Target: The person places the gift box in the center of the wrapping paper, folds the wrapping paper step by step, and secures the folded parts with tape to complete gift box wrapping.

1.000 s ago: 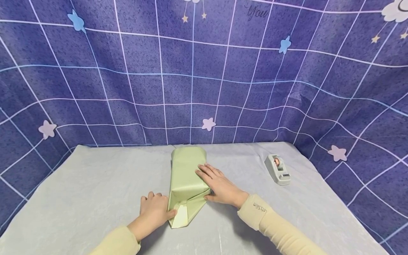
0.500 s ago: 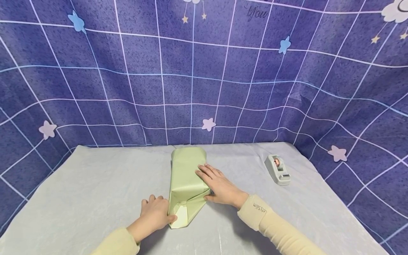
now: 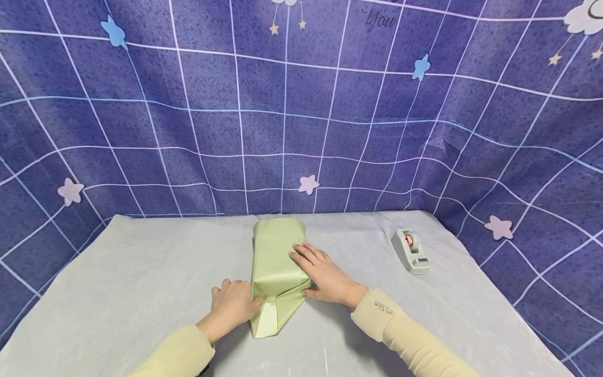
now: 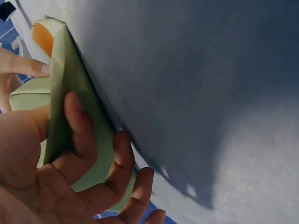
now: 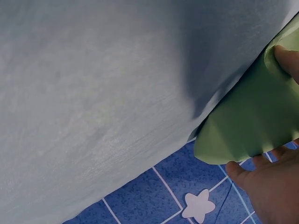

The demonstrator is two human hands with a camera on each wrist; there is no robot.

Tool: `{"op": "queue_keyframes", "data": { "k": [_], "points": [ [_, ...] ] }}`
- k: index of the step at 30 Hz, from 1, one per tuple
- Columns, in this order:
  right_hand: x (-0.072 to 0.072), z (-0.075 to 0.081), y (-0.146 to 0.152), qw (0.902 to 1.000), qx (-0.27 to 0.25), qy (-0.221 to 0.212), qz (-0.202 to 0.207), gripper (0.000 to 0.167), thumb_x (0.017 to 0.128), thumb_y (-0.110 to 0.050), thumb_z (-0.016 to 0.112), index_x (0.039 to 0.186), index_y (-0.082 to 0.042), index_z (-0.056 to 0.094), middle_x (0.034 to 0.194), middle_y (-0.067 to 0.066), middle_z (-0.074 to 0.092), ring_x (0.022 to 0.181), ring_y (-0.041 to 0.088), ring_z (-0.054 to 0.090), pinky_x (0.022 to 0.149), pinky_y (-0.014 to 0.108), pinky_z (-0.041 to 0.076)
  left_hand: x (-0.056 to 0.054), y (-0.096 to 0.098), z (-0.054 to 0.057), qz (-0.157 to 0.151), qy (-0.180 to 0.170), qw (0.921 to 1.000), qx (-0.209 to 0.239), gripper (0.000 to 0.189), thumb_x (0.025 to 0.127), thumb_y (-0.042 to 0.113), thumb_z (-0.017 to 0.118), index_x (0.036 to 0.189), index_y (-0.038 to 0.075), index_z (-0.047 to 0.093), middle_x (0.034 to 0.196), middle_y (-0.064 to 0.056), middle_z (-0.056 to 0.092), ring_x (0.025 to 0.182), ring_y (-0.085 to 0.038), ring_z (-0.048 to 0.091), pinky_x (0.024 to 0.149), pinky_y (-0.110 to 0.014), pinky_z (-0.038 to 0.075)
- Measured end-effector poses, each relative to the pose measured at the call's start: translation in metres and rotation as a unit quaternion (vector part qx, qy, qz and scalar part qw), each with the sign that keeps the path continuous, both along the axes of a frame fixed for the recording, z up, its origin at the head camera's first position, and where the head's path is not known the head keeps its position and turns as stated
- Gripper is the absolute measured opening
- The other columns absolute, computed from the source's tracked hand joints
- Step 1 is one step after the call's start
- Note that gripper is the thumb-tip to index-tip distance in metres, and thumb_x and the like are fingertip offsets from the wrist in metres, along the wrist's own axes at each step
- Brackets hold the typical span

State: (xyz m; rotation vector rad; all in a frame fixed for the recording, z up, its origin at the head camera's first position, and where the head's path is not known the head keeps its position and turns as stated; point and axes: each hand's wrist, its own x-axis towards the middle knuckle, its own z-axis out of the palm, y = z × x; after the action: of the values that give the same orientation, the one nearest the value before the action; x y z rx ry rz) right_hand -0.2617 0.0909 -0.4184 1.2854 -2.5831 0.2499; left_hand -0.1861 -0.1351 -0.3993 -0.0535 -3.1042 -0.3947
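Observation:
A long package wrapped in light green paper (image 3: 279, 251) lies on the table, its near end folded into a pointed flap (image 3: 267, 320) with a paler inner face. My left hand (image 3: 233, 302) pinches the left edge of that folded end, thumb on top. In the left wrist view, its index finger (image 4: 80, 135) lies along the paper's outer side and the other fingers are loosely bent. Across the package's right side rests my right hand (image 3: 330, 275), fingers extended over the top. In the right wrist view its thumb (image 5: 288, 60) touches the fold near the side.
A pale tape dispenser (image 3: 411, 251) with a small roll stands at the right of the table. A light grey cloth (image 3: 165, 262) covers the tabletop. Behind it and at both sides hangs a blue curtain (image 3: 212, 131) with grid lines and stars.
My left hand has slid a little away from me along the flap's left edge, its thumb moving up from the lower flap. The right hand and the package have stayed in place.

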Motion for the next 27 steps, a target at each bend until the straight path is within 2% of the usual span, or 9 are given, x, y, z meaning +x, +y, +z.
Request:
{"op": "queue_keyframes", "data": {
  "k": [6,11,15,18,19,22,25,27],
  "points": [
    [0.0,0.0,0.0,1.0,0.001,0.0,-0.002,0.09,0.071,-0.033,0.075,0.143,-0.01,0.026,0.15,0.009,0.023,0.139,0.029,0.019,0.109,0.045,0.026,-0.001,-0.001,0.002,-0.004,-0.007,1.0,-0.002,0.039,0.08,0.035,0.063,0.054,0.012,0.045,0.06,-0.004,0.049,0.066,-0.025,0.046,0.063,-0.042,0.034],
    [-0.001,0.0,0.0,1.0,0.0,0.002,-0.001,0.09,0.071,-0.032,0.075,0.143,-0.01,0.027,0.15,0.009,0.024,0.139,0.029,0.02,0.109,0.045,0.027,0.001,-0.009,0.014,-0.009,-0.01,0.9999,0.01,0.043,0.086,0.048,0.054,0.059,0.014,0.053,0.062,-0.001,0.052,0.065,-0.023,0.048,0.062,-0.041,0.034],
    [-0.001,0.0,0.0,1.0,0.002,0.005,0.0,0.09,0.071,-0.032,0.075,0.143,-0.01,0.027,0.15,0.009,0.024,0.139,0.03,0.02,0.109,0.045,0.027,0.001,-0.016,0.024,-0.017,0.035,0.999,0.023,0.033,0.093,0.04,0.047,0.081,0.013,0.062,0.075,-0.004,0.059,0.072,-0.028,0.053,0.065,-0.044,0.036],
    [-0.001,0.0,0.0,1.0,0.0,0.003,0.0,0.09,0.071,-0.032,0.075,0.143,-0.011,0.026,0.15,0.009,0.024,0.139,0.029,0.019,0.108,0.046,0.027,0.0,-0.021,0.026,-0.031,0.072,0.9965,0.029,0.02,0.09,0.024,0.056,0.105,0.01,0.059,0.094,-0.01,0.061,0.087,-0.036,0.055,0.071,-0.047,0.036],
    [-0.001,-0.001,0.0,1.0,0.0,0.002,0.0,0.09,0.071,-0.032,0.075,0.143,-0.011,0.026,0.15,0.009,0.024,0.139,0.029,0.019,0.109,0.046,0.027,0.0,-0.023,0.025,-0.039,0.082,0.9954,0.029,0.028,0.087,0.018,0.06,0.113,0.01,0.057,0.102,-0.012,0.061,0.093,-0.038,0.054,0.073,-0.049,0.036],
    [0.0,-0.001,0.0,1.0,0.001,0.0,-0.001,0.09,0.071,-0.032,0.075,0.143,-0.011,0.026,0.15,0.009,0.023,0.139,0.029,0.019,0.109,0.046,0.027,-0.002,-0.025,0.02,-0.069,0.103,0.9919,0.026,0.065,0.072,0.008,0.074,0.13,0.009,0.045,0.122,-0.018,0.053,0.11,-0.044,0.046,0.081,-0.053,0.035],
    [0.0,0.0,-0.001,1.0,0.001,-0.001,-0.002,0.089,0.072,-0.032,0.075,0.143,-0.011,0.026,0.15,0.009,0.023,0.139,0.029,0.019,0.109,0.045,0.027,-0.005,-0.026,0.014,-0.102,0.109,0.9887,0.015,0.093,0.058,0.009,0.083,0.139,0.01,0.036,0.136,-0.021,0.041,0.122,-0.048,0.035,0.088,-0.059,0.033],
    [0.0,0.0,-0.001,1.0,0.001,-0.001,-0.002,0.089,0.072,-0.032,0.075,0.143,-0.011,0.026,0.15,0.009,0.023,0.139,0.029,0.019,0.109,0.045,0.027,-0.008,-0.025,0.011,-0.118,0.11,0.9868,0.007,0.104,0.051,0.012,0.086,0.141,0.012,0.034,0.141,-0.022,0.035,0.126,-0.049,0.029,0.091,-0.061,0.032]
  ]
}}
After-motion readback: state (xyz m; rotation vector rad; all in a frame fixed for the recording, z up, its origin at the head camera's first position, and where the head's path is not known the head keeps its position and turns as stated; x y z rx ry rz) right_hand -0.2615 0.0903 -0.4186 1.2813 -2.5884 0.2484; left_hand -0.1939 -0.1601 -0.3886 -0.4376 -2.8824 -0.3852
